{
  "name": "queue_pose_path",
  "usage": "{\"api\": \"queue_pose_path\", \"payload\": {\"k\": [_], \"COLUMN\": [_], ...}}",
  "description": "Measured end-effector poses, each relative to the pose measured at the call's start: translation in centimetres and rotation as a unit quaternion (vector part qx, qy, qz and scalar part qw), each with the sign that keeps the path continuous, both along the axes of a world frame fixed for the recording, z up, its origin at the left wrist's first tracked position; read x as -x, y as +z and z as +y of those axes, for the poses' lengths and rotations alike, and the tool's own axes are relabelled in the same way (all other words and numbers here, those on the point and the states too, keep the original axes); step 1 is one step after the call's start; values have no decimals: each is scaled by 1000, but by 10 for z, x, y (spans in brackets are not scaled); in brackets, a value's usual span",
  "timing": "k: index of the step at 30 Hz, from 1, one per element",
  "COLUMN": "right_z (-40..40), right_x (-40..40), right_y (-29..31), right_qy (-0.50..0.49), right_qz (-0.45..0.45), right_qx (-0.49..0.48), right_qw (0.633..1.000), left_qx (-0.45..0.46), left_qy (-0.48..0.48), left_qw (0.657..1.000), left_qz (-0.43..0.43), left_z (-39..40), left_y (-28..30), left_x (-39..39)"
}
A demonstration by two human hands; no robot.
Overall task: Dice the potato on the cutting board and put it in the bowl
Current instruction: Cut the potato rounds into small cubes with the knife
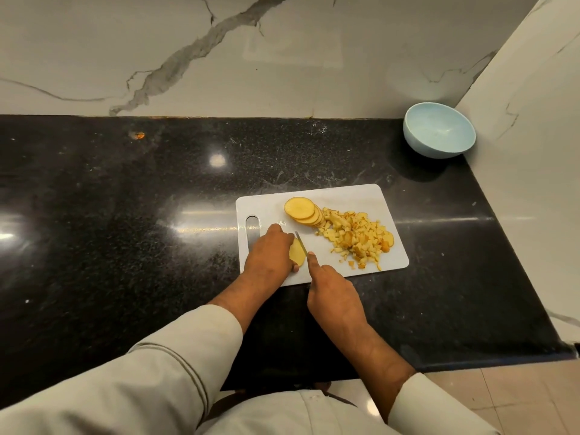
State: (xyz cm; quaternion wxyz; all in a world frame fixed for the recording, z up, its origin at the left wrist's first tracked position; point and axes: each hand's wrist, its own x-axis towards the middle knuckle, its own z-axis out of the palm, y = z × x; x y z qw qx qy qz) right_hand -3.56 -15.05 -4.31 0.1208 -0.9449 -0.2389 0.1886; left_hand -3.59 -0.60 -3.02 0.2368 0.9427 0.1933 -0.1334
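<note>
Nearest us, the right hand (pixel 332 293) is wrapped around the handle of the knife (pixel 300 241), blade angled up toward 11 o'clock and set against the potato piece (pixel 296 254), lined up for a cut. Just to its left, the left hand (pixel 270 252) lies over that piece, fingers bent down on it to pin it flat so it won't skid, fingertips tucked clear of the edge. Both work on the near left corner of the white cutting board (pixel 386 196), which rests on the dark surface (pixel 125 199). Further up the board, a fanned stack of round slices (pixel 301 209) waits its turn, pale yellow with thin tan skin. At 3 o'clock of those, a loose heap of diced potato (pixel 357 237), small uneven cubes. Far off at 1 o'clock, well apart, sits the light blue bowl (pixel 439 130), seemingly empty.
</note>
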Motion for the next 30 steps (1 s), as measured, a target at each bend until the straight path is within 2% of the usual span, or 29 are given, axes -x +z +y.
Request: {"api": "queue_pose_path", "payload": {"k": [12, 18, 25, 30], "right_z": [17, 23, -3, -31], "right_x": [-7, -15, 3, 26], "right_y": [1, -5, -7, -8], "right_qy": [48, 80, 118, 116], "right_qz": [-50, -87, -75, -52], "right_qx": [32, 55, 55, 59], "right_qw": [997, 991, 989, 990], "left_qx": [-46, -40, -8, 2], "left_qy": [-18, 12, 22, 33], "left_qw": [999, 999, 1000, 999], "left_qz": [2, -24, -1, -23], "left_z": [-8, -11, -8, -8], "left_y": [3, 0, -3, -8], "left_x": [-6, -4, -2, 2]}}
